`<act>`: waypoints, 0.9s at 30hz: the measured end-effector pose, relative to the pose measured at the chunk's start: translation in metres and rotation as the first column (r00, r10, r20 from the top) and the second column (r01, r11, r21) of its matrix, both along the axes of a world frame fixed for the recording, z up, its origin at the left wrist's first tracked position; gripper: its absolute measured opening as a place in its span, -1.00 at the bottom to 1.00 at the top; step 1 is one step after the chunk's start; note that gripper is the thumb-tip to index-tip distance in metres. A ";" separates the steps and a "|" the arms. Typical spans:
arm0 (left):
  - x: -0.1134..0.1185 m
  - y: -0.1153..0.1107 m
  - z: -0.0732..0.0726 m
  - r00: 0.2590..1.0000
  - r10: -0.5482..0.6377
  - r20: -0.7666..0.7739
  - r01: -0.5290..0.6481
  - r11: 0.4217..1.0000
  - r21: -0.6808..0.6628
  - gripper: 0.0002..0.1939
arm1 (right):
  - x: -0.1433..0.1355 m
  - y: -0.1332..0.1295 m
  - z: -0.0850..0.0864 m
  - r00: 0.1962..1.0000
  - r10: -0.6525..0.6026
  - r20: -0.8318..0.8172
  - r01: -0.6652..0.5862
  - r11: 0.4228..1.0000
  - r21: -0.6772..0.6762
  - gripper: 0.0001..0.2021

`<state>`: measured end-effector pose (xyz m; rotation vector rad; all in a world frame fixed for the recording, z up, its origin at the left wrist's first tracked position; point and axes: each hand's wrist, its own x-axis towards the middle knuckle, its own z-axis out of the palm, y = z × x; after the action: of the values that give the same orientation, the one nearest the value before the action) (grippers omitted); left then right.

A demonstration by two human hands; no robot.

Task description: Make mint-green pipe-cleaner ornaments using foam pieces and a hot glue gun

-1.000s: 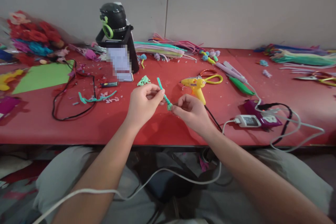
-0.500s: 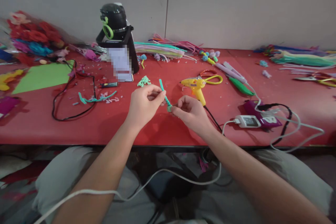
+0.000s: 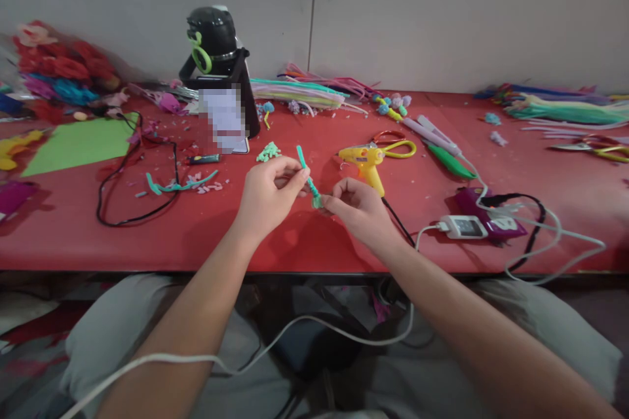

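Note:
Between thumb and fingers, my left hand (image 3: 272, 193) pinches a twisted turquoise pipe cleaner (image 3: 313, 186) along its stem, with one end sticking up past the thumb. A paler green tuft forms its lower end. My right hand (image 3: 356, 206) is closed at that tuft, thumb and forefinger tips together on its edge; any small piece between them is hidden. Just beyond my left hand lies a small heap of cut light-green bits (image 3: 268, 152). A yellow glue gun (image 3: 366, 160) rests on its side past my right hand.
On the red table (image 3: 196, 242), a black bottle (image 3: 213, 39) stands behind a propped phone (image 3: 226, 119). Scissors (image 3: 400, 148), a lilac straightener (image 3: 432, 136) and a purple pack (image 3: 496, 216) with cables lie right. Pipe cleaner bundles (image 3: 565, 111) lie along the back; a black cord (image 3: 101, 200) loops left.
Both hands keep nearly the same place and grip. The right fingertips have shifted very slightly at the green tuft.

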<state>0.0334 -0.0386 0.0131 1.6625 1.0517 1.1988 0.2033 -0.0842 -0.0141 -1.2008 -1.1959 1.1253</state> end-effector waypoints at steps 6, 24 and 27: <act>0.000 0.000 0.001 1.000 -0.002 0.031 0.003 1.000 -0.025 -0.85 | -0.002 -0.001 -0.002 0.998 0.022 -0.054 -0.021 1.000 0.013 -0.67; -0.001 0.003 0.006 0.992 0.070 0.104 -0.055 0.989 -0.141 -0.89 | 0.004 -0.003 0.005 0.990 0.022 0.141 -0.047 0.984 0.173 -0.65; -0.006 0.009 0.003 0.996 0.053 0.070 -0.044 0.992 -0.119 -0.89 | 0.025 -0.001 0.018 0.898 0.013 0.439 -0.087 0.985 0.147 -0.69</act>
<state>0.0273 -0.0300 0.0166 1.5001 1.1013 1.1970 0.2283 -0.0852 0.0042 -1.3416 -1.6355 0.7918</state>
